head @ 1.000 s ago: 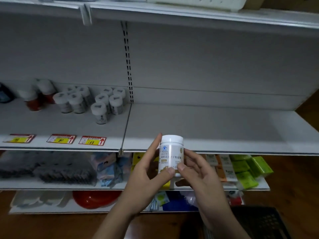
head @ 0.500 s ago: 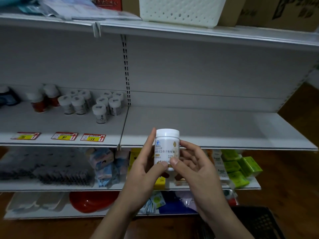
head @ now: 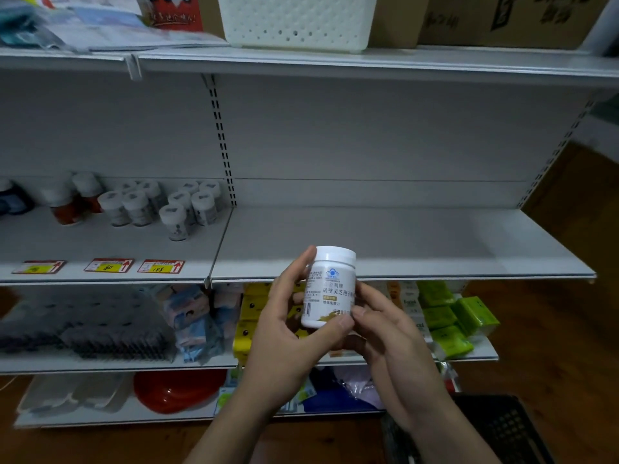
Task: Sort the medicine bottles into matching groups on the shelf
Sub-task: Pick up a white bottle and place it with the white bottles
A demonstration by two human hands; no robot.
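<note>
Bottle [head: 330, 286], white, stands upright before the shelf [head: 402, 242] edge, fingers [head: 302, 266] of left hand [head: 284, 333] and right hand [head: 398, 343] curled round it, label facing the viewer, likely for reading; grouped bottles [head: 174, 209] stand left.

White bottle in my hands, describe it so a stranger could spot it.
Find the middle shelf. Before its front edge, the left hand and right hand hold the bottle. Unlike the small bottles standing at the shelf's left, it is off the shelf, with a blue logo.

Smooth white plastic bottle [head: 330, 286] with a paper label; matt grey metal shelf [head: 385, 242]; perforated plastic basket [head: 296, 20].
</note>
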